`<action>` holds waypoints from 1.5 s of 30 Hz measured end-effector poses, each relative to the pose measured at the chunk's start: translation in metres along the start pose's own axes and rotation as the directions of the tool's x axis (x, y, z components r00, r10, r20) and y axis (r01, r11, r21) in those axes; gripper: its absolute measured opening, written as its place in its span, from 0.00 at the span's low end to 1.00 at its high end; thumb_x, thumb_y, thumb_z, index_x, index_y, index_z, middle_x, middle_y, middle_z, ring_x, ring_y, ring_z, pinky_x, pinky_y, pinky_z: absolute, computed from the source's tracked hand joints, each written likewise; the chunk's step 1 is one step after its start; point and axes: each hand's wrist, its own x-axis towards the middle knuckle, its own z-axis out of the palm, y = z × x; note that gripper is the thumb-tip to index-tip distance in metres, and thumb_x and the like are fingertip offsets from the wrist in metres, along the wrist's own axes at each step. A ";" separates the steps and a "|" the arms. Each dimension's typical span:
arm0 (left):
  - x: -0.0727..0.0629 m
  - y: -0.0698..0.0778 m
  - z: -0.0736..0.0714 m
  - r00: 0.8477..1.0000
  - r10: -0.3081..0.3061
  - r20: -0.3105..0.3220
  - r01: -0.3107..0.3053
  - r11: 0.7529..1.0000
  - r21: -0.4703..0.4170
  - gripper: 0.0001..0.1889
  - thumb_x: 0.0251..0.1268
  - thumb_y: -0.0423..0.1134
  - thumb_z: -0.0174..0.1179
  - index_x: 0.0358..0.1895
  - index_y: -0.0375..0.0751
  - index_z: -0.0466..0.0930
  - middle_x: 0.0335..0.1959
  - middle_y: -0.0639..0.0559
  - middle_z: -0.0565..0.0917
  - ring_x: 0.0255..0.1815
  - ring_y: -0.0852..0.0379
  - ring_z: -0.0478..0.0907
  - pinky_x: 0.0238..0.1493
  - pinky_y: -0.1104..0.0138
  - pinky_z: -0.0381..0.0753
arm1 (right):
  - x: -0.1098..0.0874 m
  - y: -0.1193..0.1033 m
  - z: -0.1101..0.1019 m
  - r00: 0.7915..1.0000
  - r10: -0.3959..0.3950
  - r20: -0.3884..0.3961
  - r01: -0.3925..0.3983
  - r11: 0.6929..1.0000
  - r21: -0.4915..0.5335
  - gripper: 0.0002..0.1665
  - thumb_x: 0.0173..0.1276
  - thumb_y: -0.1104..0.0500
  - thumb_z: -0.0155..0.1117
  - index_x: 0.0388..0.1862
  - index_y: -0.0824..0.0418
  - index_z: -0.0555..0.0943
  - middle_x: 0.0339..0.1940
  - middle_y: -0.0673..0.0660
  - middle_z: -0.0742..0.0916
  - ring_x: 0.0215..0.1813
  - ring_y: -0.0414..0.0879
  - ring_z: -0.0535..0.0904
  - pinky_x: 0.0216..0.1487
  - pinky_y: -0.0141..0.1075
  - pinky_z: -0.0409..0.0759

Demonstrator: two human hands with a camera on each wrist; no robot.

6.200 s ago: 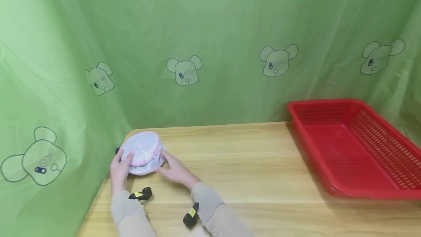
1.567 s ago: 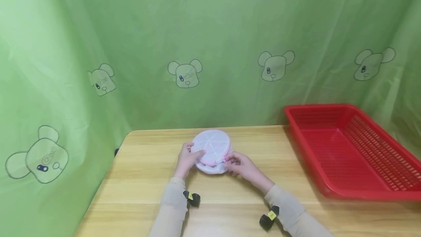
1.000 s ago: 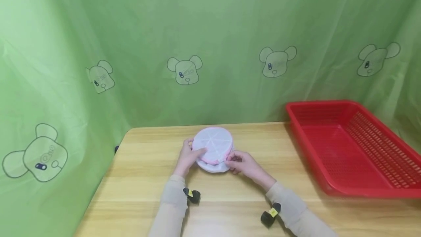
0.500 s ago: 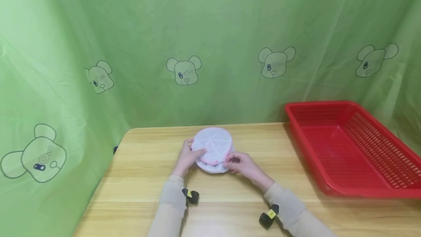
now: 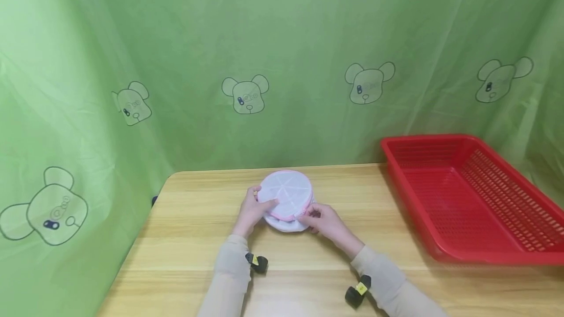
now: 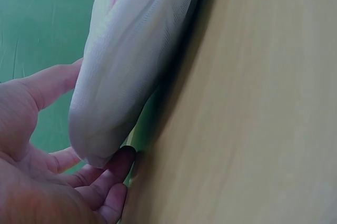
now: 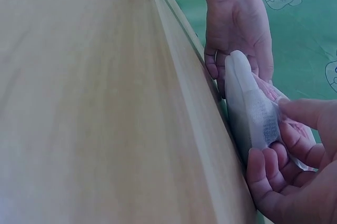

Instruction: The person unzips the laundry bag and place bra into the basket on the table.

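Round white mesh pouch (image 5: 285, 199) with pink zipper trim lies flat and puffed near the back middle of the wooden table (image 5: 198, 253). The left hand (image 5: 252, 209) cups its left edge with curled fingers, while the right hand (image 5: 323, 219) pinches the pink trim at its right edge. Well to the right sits a red slotted basket (image 5: 506, 199), its visible floor bare.

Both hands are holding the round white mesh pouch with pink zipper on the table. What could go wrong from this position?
1. The right hand pinches at the pink zipper edge of the mesh pouch; a pull there could snag the thin mesh.
2. The left hand grips only the pouch's side, so the soft pouch might slide on the smooth table instead of staying put.
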 end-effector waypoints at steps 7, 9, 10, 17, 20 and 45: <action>-0.001 0.001 0.002 1.000 -0.006 -0.005 0.006 1.000 0.008 0.43 0.52 0.42 0.71 0.70 0.35 0.59 0.67 0.31 0.69 0.65 0.39 0.71 0.70 0.50 0.69 | -0.002 -0.003 0.001 0.999 0.001 -0.036 -0.002 1.000 -0.016 0.11 0.63 0.57 0.69 0.31 0.63 0.77 0.28 0.54 0.81 0.28 0.45 0.77 0.29 0.34 0.81; -0.001 0.000 0.002 1.000 -0.004 -0.005 0.004 1.000 0.009 0.43 0.53 0.42 0.71 0.70 0.35 0.59 0.67 0.31 0.70 0.65 0.39 0.72 0.69 0.50 0.70 | -0.003 -0.003 0.001 0.999 0.003 -0.041 -0.004 1.000 -0.013 0.11 0.63 0.58 0.69 0.32 0.63 0.77 0.28 0.54 0.81 0.29 0.45 0.77 0.29 0.34 0.81; -0.001 0.000 0.002 1.000 -0.003 -0.005 0.003 1.000 0.006 0.43 0.53 0.42 0.71 0.70 0.35 0.59 0.66 0.31 0.70 0.64 0.39 0.72 0.69 0.51 0.70 | -0.003 -0.003 0.000 0.999 0.003 -0.043 -0.004 1.000 -0.010 0.11 0.63 0.58 0.69 0.32 0.63 0.77 0.28 0.54 0.81 0.29 0.46 0.77 0.29 0.35 0.81; -0.002 0.000 0.002 1.000 -0.006 -0.006 0.006 1.000 0.003 0.42 0.53 0.42 0.71 0.70 0.35 0.59 0.67 0.31 0.69 0.65 0.39 0.72 0.70 0.51 0.70 | -0.002 -0.001 -0.004 1.000 -0.010 -0.019 0.009 1.000 -0.013 0.10 0.63 0.57 0.68 0.34 0.63 0.78 0.31 0.55 0.82 0.30 0.47 0.78 0.30 0.37 0.82; -0.001 0.000 0.002 1.000 -0.006 -0.006 0.006 1.000 0.011 0.42 0.53 0.43 0.71 0.70 0.35 0.59 0.67 0.31 0.69 0.66 0.38 0.71 0.70 0.51 0.70 | -0.002 -0.001 -0.007 1.000 -0.026 -0.001 0.026 0.999 -0.027 0.10 0.63 0.58 0.67 0.36 0.63 0.79 0.31 0.56 0.82 0.30 0.47 0.79 0.30 0.37 0.83; -0.005 0.013 -0.025 0.995 0.065 0.075 -0.081 0.968 0.237 0.38 0.55 0.44 0.69 0.68 0.35 0.65 0.60 0.35 0.76 0.60 0.39 0.75 0.62 0.48 0.76 | 0.000 -0.008 -0.020 0.967 -0.254 -0.019 0.242 0.938 -0.248 0.05 0.67 0.58 0.64 0.37 0.57 0.84 0.38 0.54 0.85 0.40 0.42 0.77 0.44 0.31 0.77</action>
